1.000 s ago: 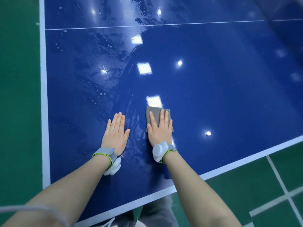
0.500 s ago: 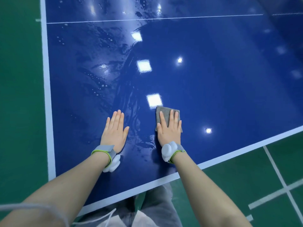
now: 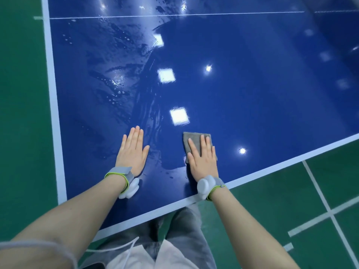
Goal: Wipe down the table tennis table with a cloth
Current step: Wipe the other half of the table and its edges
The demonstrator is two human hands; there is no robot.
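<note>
The blue table tennis table (image 3: 252,94) fills most of the view, glossy, with wet streaks and droplets over its left half. A folded grey cloth (image 3: 192,139) lies flat near the table's near edge. My right hand (image 3: 203,158) presses down on it with straight fingers, covering its lower right part. My left hand (image 3: 133,151) rests flat on the bare wet surface a little to the left of the cloth, fingers straight and together. Both wrists wear grey bands with white sensors.
White border lines mark the table's left edge (image 3: 53,105) and near edge (image 3: 272,166). Green floor with white court lines (image 3: 318,195) surrounds the table. My grey trousers (image 3: 184,230) stand just below the near edge.
My right hand has slid the cloth to the right and toward the near edge. My left hand stays flat in about the same place, and the gap between the hands has widened.
</note>
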